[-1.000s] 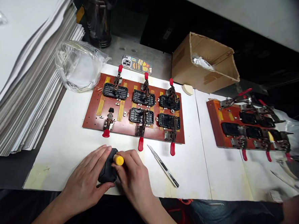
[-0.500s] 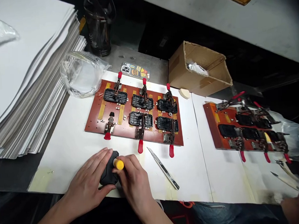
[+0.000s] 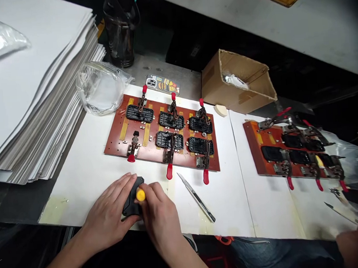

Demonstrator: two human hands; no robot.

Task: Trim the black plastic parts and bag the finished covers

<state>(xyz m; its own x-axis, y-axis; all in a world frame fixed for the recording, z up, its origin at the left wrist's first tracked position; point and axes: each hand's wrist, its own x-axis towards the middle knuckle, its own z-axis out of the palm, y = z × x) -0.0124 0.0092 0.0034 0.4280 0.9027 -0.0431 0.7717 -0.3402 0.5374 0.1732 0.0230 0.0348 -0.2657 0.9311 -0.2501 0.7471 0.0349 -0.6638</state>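
Note:
A small black plastic cover [image 3: 135, 198] lies near the table's front edge, with my left hand [image 3: 111, 211] pressed over its left side, thumb at the lower edge. My right hand [image 3: 159, 210] pinches a small yellow-ended tool [image 3: 140, 194] over the cover; the tool's tip is hidden. Beyond them is a reddish-brown fixture board [image 3: 115, 144] with red-tipped toggle clamps, several pressing down black plastic parts [image 3: 169, 140]. One clamp [image 3: 134, 147] at the front left has no part under it. A utility knife [image 3: 198, 199] lies right of my right hand, blade pointing away.
A second clamp board [image 3: 254, 153] stands at right, near a co-worker's hand [image 3: 357, 242]. Behind are an open cardboard box [image 3: 236, 82], a phone in a patterned case [image 3: 163, 84], a clear plastic bag [image 3: 99, 88] and a dark tumbler [image 3: 120, 40]. A tall paper stack [image 3: 52, 105] rises at left.
The view has shifted slightly. Both hands stay on the cover, and the yellow end of the tool has tilted a little between my right fingers.

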